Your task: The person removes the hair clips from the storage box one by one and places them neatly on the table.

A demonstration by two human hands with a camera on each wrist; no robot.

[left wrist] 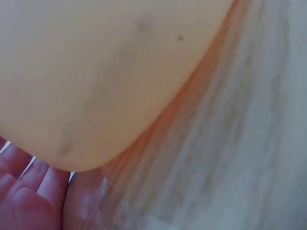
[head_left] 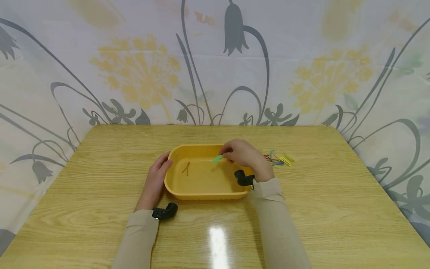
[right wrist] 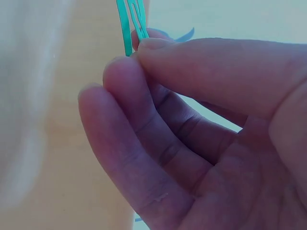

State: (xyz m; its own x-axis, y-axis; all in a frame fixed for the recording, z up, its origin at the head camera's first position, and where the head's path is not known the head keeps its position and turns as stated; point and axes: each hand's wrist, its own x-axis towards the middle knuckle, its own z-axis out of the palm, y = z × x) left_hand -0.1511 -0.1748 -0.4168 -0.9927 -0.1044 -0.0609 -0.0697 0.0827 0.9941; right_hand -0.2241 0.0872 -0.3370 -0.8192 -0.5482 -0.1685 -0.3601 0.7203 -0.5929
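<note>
My right hand (head_left: 242, 152) hovers above the right half of a yellow plastic tray (head_left: 208, 196), pinching green hair clips (right wrist: 124, 28) between thumb and fingertips. In the right wrist view their slim, slotted metal shapes stick up past the fingertips. At the tray's left side, my left hand (head_left: 157, 175) grips the wall, thumb over the rim and fingers along the outside. Its fingers show only partly in the left wrist view, beside the tray's blurred outer wall. Orange-brown hair clips (head_left: 187, 169) lie on the tray floor towards the left.
Right of the tray, a loose pile of hair clips (head_left: 285, 160) in yellow, blue, red and teal lies on the wooden table (head_left: 87, 186). A flower-patterned cloth (head_left: 215, 74) hangs behind the table's back edge. Each wrist carries a black camera.
</note>
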